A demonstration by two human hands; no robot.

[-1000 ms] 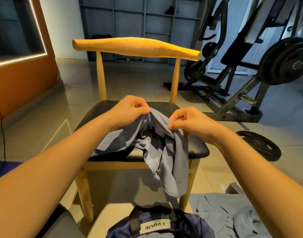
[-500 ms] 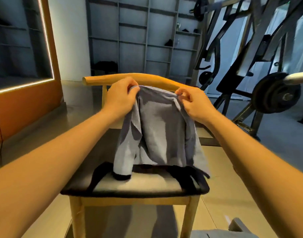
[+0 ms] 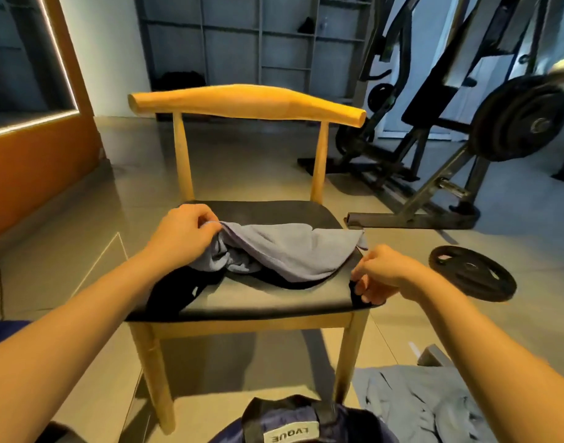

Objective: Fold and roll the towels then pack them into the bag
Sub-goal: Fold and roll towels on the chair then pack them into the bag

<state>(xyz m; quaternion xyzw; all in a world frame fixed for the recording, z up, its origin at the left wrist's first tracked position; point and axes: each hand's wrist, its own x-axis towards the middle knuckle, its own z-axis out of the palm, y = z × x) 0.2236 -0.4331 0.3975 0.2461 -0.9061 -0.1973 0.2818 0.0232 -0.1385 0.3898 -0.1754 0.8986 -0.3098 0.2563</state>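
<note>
A grey-blue towel [image 3: 293, 251] lies crumpled across the black seat of a wooden chair [image 3: 245, 102]. My left hand [image 3: 185, 235] grips the towel's left corner just above the seat. My right hand [image 3: 381, 276] is at the seat's front right corner, apart from the grey towel. Its fingers are curled and pinch the edge of a black cloth [image 3: 175, 290] that lies under the grey towel. The navy bag [image 3: 332, 420] with a white label sits on the floor below me. Another grey towel [image 3: 418, 407] lies rumpled on the floor at the lower right.
A black weight plate [image 3: 472, 273] lies on the floor right of the chair. Behind it stands a weight machine [image 3: 517, 123] with loaded plates. An orange wall panel [image 3: 34, 155] is on the left, and shelving [image 3: 258, 43] lines the back wall.
The grey towel came down from in front of the chair back onto the seat. My right hand let go of it and moved to the seat's front right corner.
</note>
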